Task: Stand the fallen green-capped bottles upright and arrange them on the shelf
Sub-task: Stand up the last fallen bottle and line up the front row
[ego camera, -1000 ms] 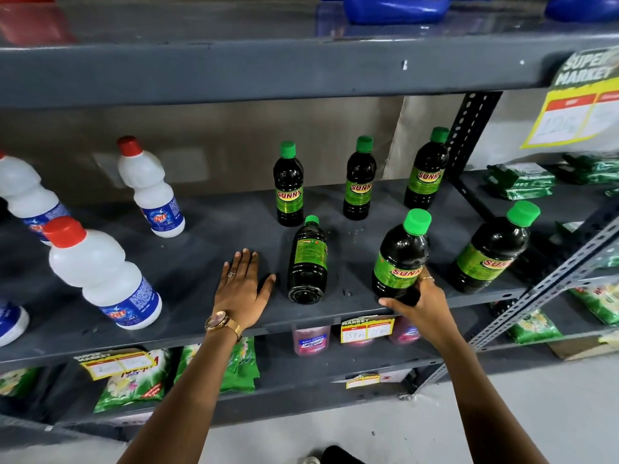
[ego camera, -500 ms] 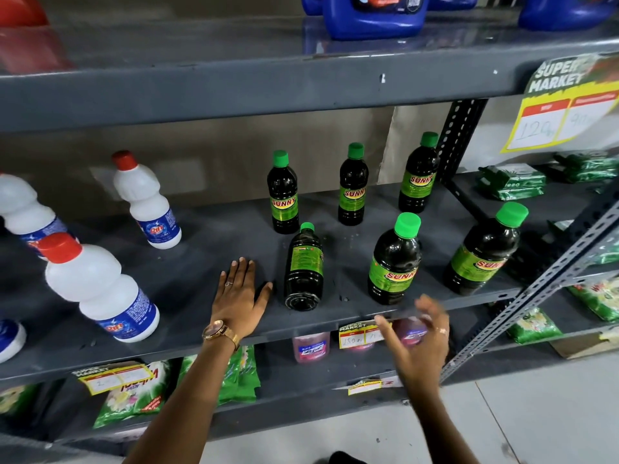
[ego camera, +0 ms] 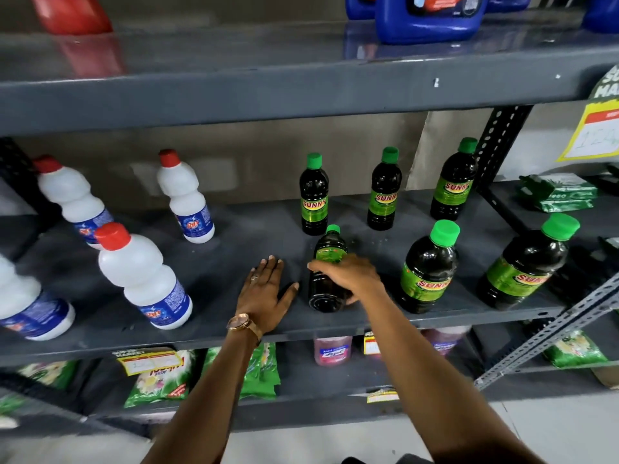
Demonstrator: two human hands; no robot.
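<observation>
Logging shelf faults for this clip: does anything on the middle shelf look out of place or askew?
Yes. One green-capped bottle lies on its side near the shelf front edge, cap pointing to the back, while the other five stand upright. The right hand rests over it; the left hand lies flat beside it.

The right hand (ego camera: 348, 276) covers the middle of the fallen bottle (ego camera: 326, 298), hiding most of its label. The yellow price sign (ego camera: 599, 128) is cut by the right edge; its handwritten number is too blurred to read. The blue jugs (ego camera: 430, 18) and the red container (ego camera: 72, 11) on the top shelf lose their upper parts to the top edge. A white bottle (ego camera: 26, 306) is cut by the left edge. The price tags (ego camera: 150, 361) below are smeared and unreadable.
</observation>
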